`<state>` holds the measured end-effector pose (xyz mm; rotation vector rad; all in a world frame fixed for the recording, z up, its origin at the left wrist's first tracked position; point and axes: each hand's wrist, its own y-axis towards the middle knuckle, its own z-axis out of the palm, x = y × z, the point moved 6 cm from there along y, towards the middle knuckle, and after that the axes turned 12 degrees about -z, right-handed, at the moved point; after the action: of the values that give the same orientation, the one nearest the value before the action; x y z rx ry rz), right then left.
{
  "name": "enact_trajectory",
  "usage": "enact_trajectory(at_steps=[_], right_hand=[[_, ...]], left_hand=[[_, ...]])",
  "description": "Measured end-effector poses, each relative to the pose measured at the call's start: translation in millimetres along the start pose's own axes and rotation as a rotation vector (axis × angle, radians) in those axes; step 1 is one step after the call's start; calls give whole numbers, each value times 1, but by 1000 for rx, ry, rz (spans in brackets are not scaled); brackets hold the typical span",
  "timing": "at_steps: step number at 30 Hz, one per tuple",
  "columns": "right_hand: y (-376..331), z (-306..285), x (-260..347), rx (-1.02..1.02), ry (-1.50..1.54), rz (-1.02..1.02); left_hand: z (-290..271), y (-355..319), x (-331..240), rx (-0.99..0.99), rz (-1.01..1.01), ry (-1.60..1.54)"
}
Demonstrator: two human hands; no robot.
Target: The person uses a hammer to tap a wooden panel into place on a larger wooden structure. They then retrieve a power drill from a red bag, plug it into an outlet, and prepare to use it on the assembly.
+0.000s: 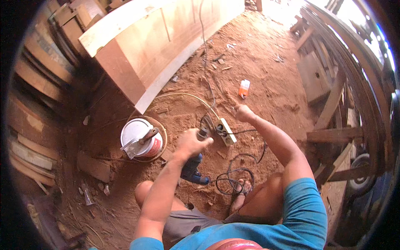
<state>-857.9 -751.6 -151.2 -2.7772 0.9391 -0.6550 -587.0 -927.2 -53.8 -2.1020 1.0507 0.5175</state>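
The big pale wooden panel (166, 37) is leaning on its long edge across the top of the view, propped against stacked timber so its face is standing free; under it the sawdust-covered floor (266, 71) is spreading red-brown, with offcuts lying scattered about; stacked planks (333, 96) are lining the right side, kept off to the edge; the person is crouching low over the floor, knees up, so both arms are reaching down to the work; a white bucket (139, 139) is sitting just left of the hands, lid on, with a trowel-like tool (139, 141) resting across the top where it is easy to pick up; the left hand (191, 143) is gripping the blue power tool (193, 168), fingers wrapped shut around its upper end, the body hanging down toward the floor between the knees; its black cable (233, 177) is lying in loose coils by the foot; a white power strip (226, 131) is lying on the floor just beyond the left hand, placed near so the plugs reach; the right hand (243, 112) is closed as if pinching a thin cord, though I cannot tell exactly what it is holding; a small orange-and-white container (243, 88) is lying farther out.
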Motion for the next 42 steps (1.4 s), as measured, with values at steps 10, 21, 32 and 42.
enact_trajectory(at_steps=[10, 21, 32, 42], right_hand=[[-105, -11, 218, 135, 463, -655], [-135, -7, 221, 58, 107, -672], [-154, -14, 215, -295, -516, -881], [-151, 9, 191, -190, -303, -839]], left_hand=[[-57, -5, 40, -137, -313, -1018], [-22, 42, 81, -105, -436, -1353], [-11, 36, 43, 74, -413, -1671], [1, 49, 39, 110, -315, -1611]])
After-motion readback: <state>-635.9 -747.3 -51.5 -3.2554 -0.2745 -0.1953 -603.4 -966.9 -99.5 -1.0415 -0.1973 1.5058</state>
